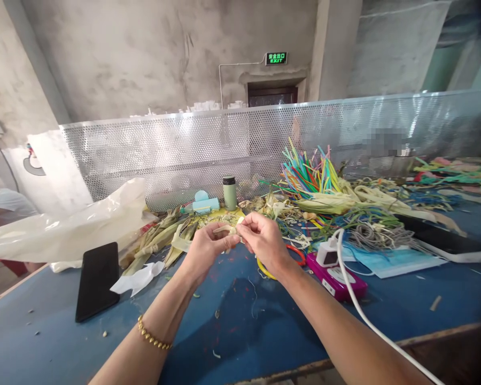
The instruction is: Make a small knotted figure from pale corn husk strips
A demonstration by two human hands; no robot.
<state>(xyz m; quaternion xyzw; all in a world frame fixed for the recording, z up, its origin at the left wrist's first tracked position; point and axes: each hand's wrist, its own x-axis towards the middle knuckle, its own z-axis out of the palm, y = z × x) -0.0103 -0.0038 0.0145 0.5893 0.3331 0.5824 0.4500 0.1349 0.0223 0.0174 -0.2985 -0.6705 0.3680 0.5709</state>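
Both hands meet above the middle of the blue table. My left hand (204, 251) is closed, thumb against fingers, on a pale strip of corn husk (223, 229). The fingertips of my right hand (266, 243) pinch the other end of that strip, close to the left thumb. Fingers cover part of the strip, so its full shape is hidden. Dry corn husks (156, 243) lie beyond my left hand. Beside my right wrist are a yellow and orange ring (268, 269) and a magenta power box (336, 278) with a white plug in it.
A black phone (98, 280) and crumpled white paper (138, 278) lie at left. A green bottle (229, 193) stands behind my hands, near a perforated metal screen (176, 155). Colourful stems (310, 171), wire coils (379, 235) and a blue mask (396, 261) crowd the right. A white cable (358, 307) crosses the front edge.
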